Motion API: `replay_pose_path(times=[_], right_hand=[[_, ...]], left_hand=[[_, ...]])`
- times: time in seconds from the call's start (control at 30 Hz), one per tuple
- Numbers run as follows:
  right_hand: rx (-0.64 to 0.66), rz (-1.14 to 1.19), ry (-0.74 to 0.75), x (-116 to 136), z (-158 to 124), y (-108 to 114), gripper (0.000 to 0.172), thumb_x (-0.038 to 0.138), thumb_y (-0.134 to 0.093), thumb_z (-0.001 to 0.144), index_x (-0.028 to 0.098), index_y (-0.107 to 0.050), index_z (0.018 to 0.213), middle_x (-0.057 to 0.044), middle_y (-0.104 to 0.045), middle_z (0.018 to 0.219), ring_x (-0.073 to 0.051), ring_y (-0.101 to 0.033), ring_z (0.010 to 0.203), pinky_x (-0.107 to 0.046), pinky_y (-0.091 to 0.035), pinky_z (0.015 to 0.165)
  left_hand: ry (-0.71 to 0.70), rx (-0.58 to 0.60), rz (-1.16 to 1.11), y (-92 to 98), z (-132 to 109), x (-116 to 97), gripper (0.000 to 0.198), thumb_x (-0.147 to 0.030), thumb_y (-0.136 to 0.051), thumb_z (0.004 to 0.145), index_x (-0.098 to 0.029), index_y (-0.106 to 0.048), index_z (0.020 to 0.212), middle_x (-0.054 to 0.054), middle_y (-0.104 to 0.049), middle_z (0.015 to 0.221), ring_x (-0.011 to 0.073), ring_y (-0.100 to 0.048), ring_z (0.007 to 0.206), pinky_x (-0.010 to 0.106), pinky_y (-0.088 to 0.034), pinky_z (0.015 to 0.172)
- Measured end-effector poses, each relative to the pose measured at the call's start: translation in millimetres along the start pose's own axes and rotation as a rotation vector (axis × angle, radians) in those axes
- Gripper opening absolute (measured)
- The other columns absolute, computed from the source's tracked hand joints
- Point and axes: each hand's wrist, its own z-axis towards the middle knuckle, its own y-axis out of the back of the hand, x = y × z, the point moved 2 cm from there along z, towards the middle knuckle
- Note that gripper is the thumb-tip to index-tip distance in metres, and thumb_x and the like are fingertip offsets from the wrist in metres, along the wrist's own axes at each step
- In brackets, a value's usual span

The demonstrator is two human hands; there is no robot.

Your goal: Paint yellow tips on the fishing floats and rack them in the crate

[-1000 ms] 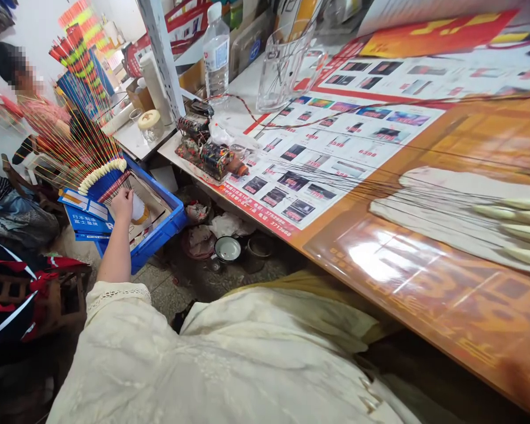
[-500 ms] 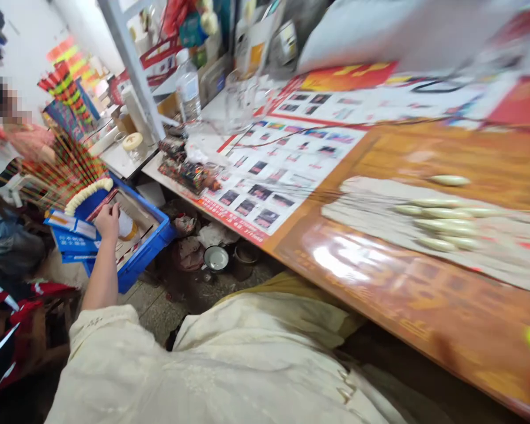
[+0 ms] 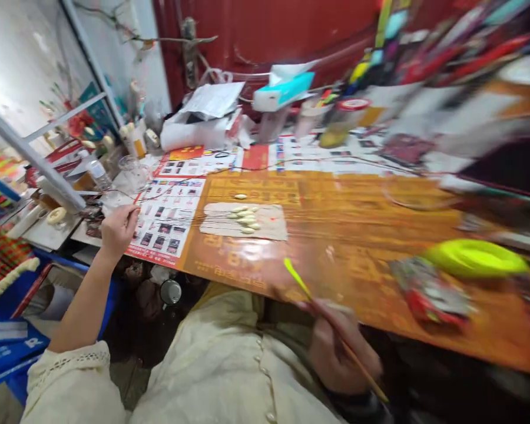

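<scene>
My left hand (image 3: 118,231) is raised at the table's near edge, over a printed picture sheet (image 3: 168,221), with its fingers curled. Fine dark threads (image 3: 168,219) cross the sheet close to it, and I cannot tell whether it holds one. My right hand (image 3: 340,347) is shut on a thin wooden stick (image 3: 331,321) with a yellow-green tip, low at the near edge. Several cream spindle-shaped pieces (image 3: 242,217) lie on a beige cloth (image 3: 221,221) on the orange printed table mat (image 3: 335,227), well away from both hands.
A blue crate (image 3: 66,277) sits low at left, beneath a fan of coloured strands with a white beaded edge (image 3: 2,282). A lime-green lid (image 3: 472,259) and a bright packet (image 3: 428,291) lie at right. A glass jar (image 3: 135,171) and water bottle (image 3: 98,175) stand at the back.
The view has swung right, showing more of the table. My left hand has moved from the blue crate up to the table edge. My right hand has come into view, holding the stick.
</scene>
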Motion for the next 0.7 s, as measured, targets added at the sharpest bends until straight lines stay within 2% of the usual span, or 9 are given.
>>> replay_pose_path(times=[0.13,0.27,0.37,0.43,0.53,0.7], right_hand=[[0.011,-0.001,0.139,13,19,-1,0.052,0.007,-0.052,0.089,0.038,-0.064,0.129,-0.002,-0.074,0.091,-0.019,-0.066,0.087,-0.039,-0.056,0.081],[-0.012,0.012,0.191,11,26,4,0.051,0.004,-0.051,0.088,0.032,-0.064,0.128,-0.002,-0.074,0.091,-0.018,-0.065,0.087,-0.038,-0.056,0.082],[-0.022,0.023,0.187,8,25,8,0.052,0.003,-0.051,0.087,0.031,-0.064,0.129,-0.002,-0.074,0.092,-0.019,-0.064,0.089,-0.041,-0.057,0.083],[-0.026,0.021,0.183,5,25,11,0.052,0.002,-0.051,0.086,0.029,-0.063,0.13,-0.002,-0.074,0.093,-0.02,-0.064,0.09,-0.043,-0.057,0.083],[-0.032,0.009,0.194,2,26,14,0.053,0.001,-0.051,0.086,0.028,-0.063,0.131,-0.003,-0.074,0.094,-0.02,-0.063,0.089,-0.044,-0.057,0.083],[-0.012,-0.032,0.263,-2,31,18,0.055,0.001,-0.052,0.085,0.026,-0.061,0.133,-0.005,-0.075,0.098,-0.02,-0.064,0.089,-0.043,-0.058,0.082]], left_hand=[[-0.159,0.157,-0.173,-64.4,31,-60,0.024,-0.04,-0.05,0.098,-0.028,-0.071,0.103,0.003,-0.073,0.102,0.0218,-0.068,0.101,0.037,-0.052,0.097],[-0.333,0.401,-0.185,-133.6,31,-110,0.015,-0.027,-0.055,0.096,-0.026,-0.07,0.094,0.004,-0.072,0.095,0.0212,-0.065,0.096,0.036,-0.052,0.09],[-0.398,0.461,-0.093,-170.2,27,-129,0.013,-0.022,-0.057,0.094,-0.021,-0.069,0.092,0.006,-0.07,0.097,0.0229,-0.061,0.097,0.038,-0.05,0.091],[-0.419,0.449,-0.038,-184.9,26,-133,0.013,-0.023,-0.057,0.095,-0.019,-0.069,0.091,0.008,-0.068,0.097,0.0239,-0.059,0.097,0.039,-0.049,0.092],[-0.438,0.442,0.02,-196.4,27,-133,0.014,-0.025,-0.057,0.095,-0.019,-0.069,0.089,0.008,-0.066,0.095,0.0248,-0.057,0.096,0.04,-0.047,0.091],[-0.447,0.414,0.036,-194.6,26,-131,0.014,-0.025,-0.058,0.095,-0.02,-0.068,0.087,0.008,-0.065,0.093,0.0248,-0.056,0.095,0.039,-0.046,0.088]])
